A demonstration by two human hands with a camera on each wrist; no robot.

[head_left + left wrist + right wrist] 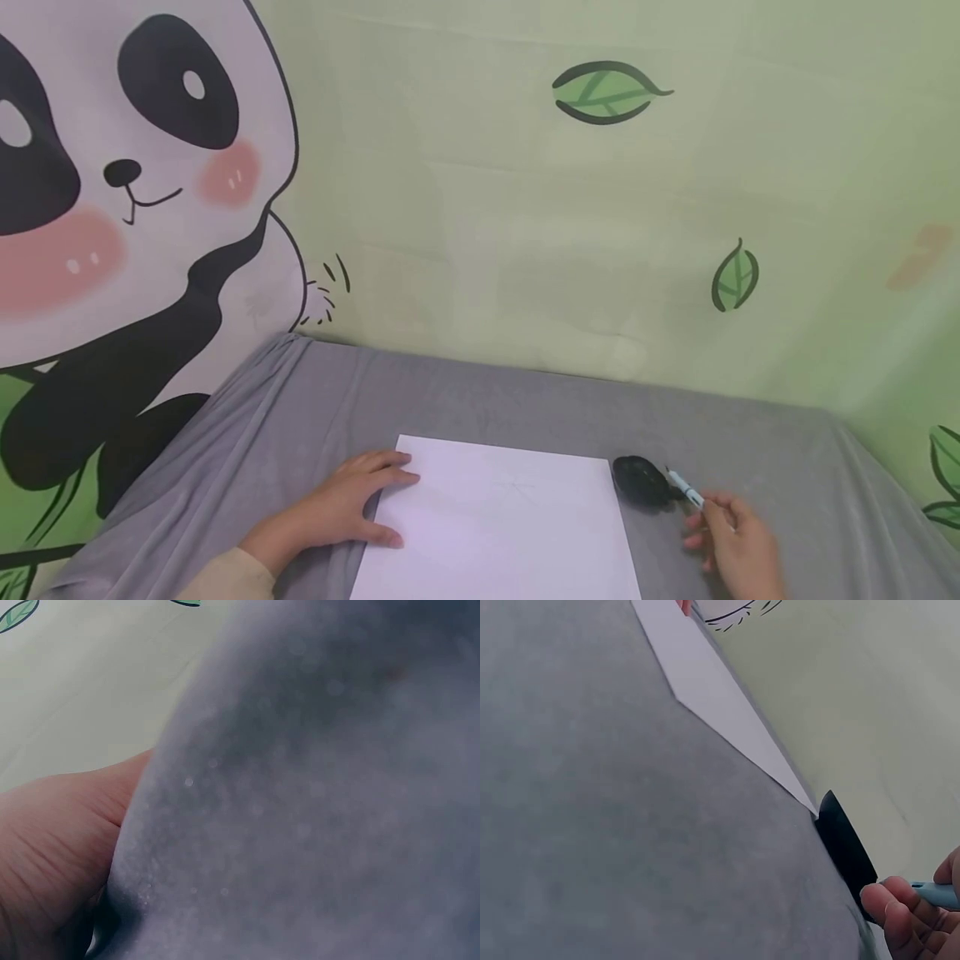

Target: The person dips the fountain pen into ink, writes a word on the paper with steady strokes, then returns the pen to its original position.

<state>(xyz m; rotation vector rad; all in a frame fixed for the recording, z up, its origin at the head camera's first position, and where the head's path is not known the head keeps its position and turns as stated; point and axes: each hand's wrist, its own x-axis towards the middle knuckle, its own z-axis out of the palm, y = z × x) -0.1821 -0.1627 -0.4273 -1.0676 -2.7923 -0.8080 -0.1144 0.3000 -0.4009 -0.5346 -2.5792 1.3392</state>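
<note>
A white sheet of paper (495, 525) lies on grey cloth, with faint thin lines near its upper middle. At the sheet's left edge rests my left hand (348, 500), its fingers spread and relaxed, fingertips on the paper. My right hand (738, 542) pinches a light blue and white pen (686, 487) between thumb and fingers, the dark tip pointing up and left. Just beyond that hand, a rounded black object (641, 482) sits by the paper's upper right corner. In the right wrist view the pen (934, 894) overlaps the region beside the black object (845, 847).
Grey cloth (465, 392) covers the table and hangs in folds at the left. Behind it stands a pale green wall covering (465, 208) printed with a large panda (247, 308) and leaves (607, 92). Cloth fills most of the left wrist view.
</note>
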